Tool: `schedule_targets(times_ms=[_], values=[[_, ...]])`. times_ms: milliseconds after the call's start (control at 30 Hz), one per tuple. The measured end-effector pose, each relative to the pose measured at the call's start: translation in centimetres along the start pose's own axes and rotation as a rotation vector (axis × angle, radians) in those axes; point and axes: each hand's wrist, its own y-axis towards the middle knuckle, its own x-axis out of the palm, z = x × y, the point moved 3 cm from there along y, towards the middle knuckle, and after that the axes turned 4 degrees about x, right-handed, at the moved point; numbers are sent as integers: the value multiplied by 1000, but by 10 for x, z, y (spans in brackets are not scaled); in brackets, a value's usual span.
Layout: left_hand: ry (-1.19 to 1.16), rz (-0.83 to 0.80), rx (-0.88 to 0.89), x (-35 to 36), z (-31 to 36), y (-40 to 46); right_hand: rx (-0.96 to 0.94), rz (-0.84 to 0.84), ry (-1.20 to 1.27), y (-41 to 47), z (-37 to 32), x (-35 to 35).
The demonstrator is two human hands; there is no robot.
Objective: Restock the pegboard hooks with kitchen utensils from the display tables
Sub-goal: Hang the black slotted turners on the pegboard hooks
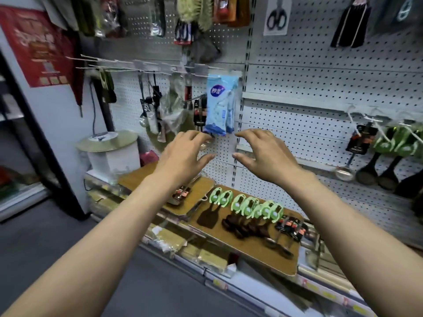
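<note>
Both hands up at the pegboard (320, 72): left hand (183, 156) and right hand (267, 154) spread loose, empty, under the blue packet (219, 104). Green-carded utensils (247, 207) lie at six o'clock on the brown tray (263, 250).

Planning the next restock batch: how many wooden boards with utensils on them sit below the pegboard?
2. One board lies below the right hand, carrying green-carded dark spatulas and ladles. The other sits to its left, under the left hand, holding a few utensils. More may be hidden.
</note>
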Motion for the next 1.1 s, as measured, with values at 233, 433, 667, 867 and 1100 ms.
schedule_targets(times_ms=[233, 433, 667, 867, 1100], values=[[-6, -36, -19, 12, -101, 13, -28, -46, 45, 72, -61, 57], [-20, -46, -58, 59, -177, 39, -45, -89, 70, 152, -78, 130], [-45, -142, -110, 145, -271, 94, -1, -214, 144, 255, -72, 235], [-161, -272, -210, 244, -348, 125, 80, -409, 157, 319, -59, 332], [-351, -508, -351, 394, -431, 108, 323, -626, 233, 348, -32, 481]])
